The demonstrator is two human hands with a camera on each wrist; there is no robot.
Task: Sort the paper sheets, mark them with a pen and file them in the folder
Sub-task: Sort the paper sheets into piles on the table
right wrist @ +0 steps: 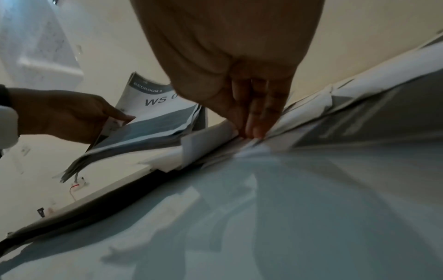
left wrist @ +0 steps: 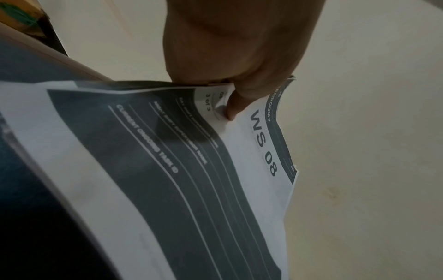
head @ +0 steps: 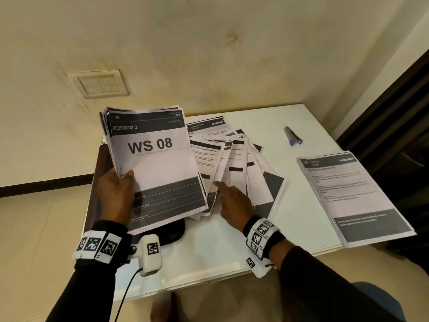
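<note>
My left hand (head: 116,189) grips a lifted stack of sheets (head: 153,163) topped by a page reading "BEDROOM 3, WS 08", thumb on its face; the same held stack (left wrist: 239,161) shows in the left wrist view. A fan of loose sheets (head: 241,168) lies spread on the white table. My right hand (head: 232,201) reaches into that fan with straight fingers (right wrist: 256,117) touching a sheet's lower edge. A dark pen with a blue end (head: 293,135) lies at the back of the table. Under the held stack sits a dark folder (head: 171,231), mostly hidden.
A second neat pile of sheets headed "34 KITCHEN" (head: 348,196) lies at the table's right edge. The white table (head: 209,259) stands against a cream wall with a switch plate (head: 99,83). Dark furniture stands at the right.
</note>
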